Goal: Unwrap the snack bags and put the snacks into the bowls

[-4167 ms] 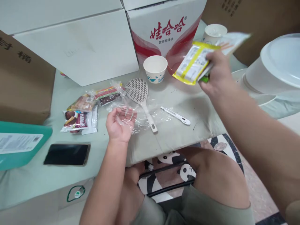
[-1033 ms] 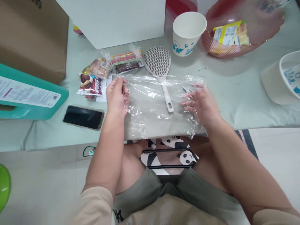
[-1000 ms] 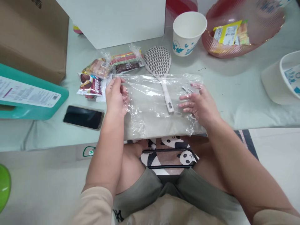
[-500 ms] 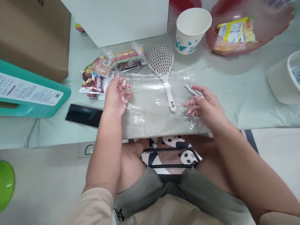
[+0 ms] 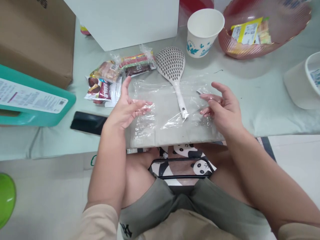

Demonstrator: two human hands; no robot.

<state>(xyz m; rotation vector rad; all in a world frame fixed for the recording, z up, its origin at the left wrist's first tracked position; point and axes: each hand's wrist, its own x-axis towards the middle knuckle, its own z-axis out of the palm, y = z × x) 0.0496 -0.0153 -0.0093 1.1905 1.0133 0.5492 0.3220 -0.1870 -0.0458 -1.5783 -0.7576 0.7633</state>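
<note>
A clear plastic bag [image 5: 162,115] lies spread and wrinkled near the table's front edge. A light grey slotted skimmer [image 5: 171,64] sits at its middle, the handle pointing toward me; whether the handle is under or on the film I cannot tell. My left hand [image 5: 128,108] is open at the bag's left side, thumb up and fingertips over the film. On the other side my right hand [image 5: 221,106] is also open, fingers apart and slightly curled. By its fingertips is a small shiny metal-looking piece [image 5: 200,91], partly hidden.
Wrapped snacks [image 5: 105,80] and a black phone [image 5: 88,122] lie left, near a teal container [image 5: 50,106] and cardboard box [image 5: 37,43]. A white box [image 5: 135,23], paper cup [image 5: 203,33] and pink bowl [image 5: 240,53] stand behind. A white tub [image 5: 300,83] is right.
Both hands have loosened and spread their fingers. The left has turned with its fingers over the film, and the right has shifted slightly right. The bag lies flatter; the skimmer has stayed put.
</note>
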